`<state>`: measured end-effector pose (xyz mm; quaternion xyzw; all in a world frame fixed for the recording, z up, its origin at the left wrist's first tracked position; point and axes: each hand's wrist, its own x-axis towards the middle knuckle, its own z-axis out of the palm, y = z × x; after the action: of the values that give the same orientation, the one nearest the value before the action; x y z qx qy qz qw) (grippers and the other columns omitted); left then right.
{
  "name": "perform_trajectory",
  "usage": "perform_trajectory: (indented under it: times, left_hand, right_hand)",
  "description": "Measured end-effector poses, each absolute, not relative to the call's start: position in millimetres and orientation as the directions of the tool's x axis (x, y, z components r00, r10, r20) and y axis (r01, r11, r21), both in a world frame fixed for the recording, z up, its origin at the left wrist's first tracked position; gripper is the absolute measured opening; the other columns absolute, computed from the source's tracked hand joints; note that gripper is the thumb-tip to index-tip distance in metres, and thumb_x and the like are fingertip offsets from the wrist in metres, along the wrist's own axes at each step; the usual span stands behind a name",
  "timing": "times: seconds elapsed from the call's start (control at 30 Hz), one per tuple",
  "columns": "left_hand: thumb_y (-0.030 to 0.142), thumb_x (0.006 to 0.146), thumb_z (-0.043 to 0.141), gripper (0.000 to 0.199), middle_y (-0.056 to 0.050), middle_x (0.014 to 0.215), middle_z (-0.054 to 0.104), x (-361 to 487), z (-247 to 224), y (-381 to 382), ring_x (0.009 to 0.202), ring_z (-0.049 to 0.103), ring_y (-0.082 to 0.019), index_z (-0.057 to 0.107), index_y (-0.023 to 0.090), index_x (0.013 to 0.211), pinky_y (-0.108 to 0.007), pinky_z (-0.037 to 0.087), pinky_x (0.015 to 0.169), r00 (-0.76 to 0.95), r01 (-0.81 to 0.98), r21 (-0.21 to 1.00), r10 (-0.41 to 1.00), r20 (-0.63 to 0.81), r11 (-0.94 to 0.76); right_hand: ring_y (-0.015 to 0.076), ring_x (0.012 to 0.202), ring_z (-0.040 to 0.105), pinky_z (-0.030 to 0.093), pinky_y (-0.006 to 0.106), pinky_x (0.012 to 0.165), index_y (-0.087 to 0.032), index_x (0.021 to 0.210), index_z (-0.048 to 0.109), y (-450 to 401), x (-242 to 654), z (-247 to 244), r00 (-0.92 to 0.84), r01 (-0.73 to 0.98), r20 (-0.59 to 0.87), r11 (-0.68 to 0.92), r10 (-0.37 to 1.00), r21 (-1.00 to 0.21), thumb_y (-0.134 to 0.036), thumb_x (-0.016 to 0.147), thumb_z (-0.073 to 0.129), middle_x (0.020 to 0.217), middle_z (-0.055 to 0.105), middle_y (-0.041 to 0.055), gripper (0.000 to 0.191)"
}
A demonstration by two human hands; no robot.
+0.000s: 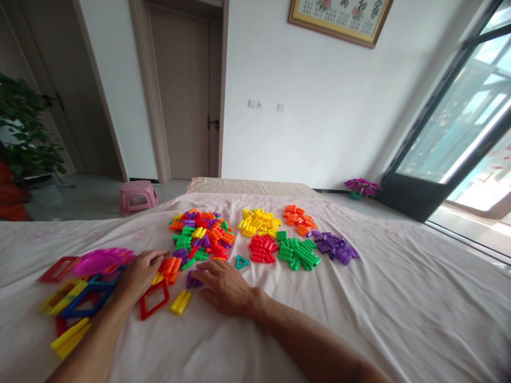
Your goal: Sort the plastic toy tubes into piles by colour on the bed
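On cloth [359, 319] beyond left hand [140, 272] and right hand [227, 287], single-colour piles [297, 252] are sorted, a mixed pile [199, 233] unsorted; grips cannot be told

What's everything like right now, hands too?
Brown flat door: looks shut
Pale fabric cloth: wrinkled
Pink plastic stool: upright
Multicoloured plastic-tube pile: colours mixed
Yellow plastic-tube pile: single-coloured
Red four-sided plastic frame: lying flat
Left hand: beside orange plastic tubes, grip unclear
Right hand: at purple plastic tubes, grip unclear

Pink stool [137, 189], leafy plant [26, 127], framed picture [339, 18]
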<state>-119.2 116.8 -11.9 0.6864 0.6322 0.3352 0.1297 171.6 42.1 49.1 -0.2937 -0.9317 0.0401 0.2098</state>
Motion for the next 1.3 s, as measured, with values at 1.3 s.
perform_trajectory:
  times: [1.3]
  left_hand:
    - [0.042, 0.087, 0.044, 0.038, -0.005, 0.115, 0.073, -124.5, -17.8, 121.3, 0.109, 0.066, -0.023, 0.071, 0.023, 0.106, -0.032, 0.049, 0.095, -0.033, 0.792, 0.598, 0.97, 0.243, -0.123]
  right_hand:
    - [0.0225, 0.103, 0.059, 0.046, 0.034, 0.091, -0.02, 0.115, 0.065, 125.4, 371.3, 55.6, 0.217, 0.92, 0.717, 0.106, 0.662, -0.377, -0.018, 0.081, 0.055, 0.111, 0.066, 0.0082, 0.036]
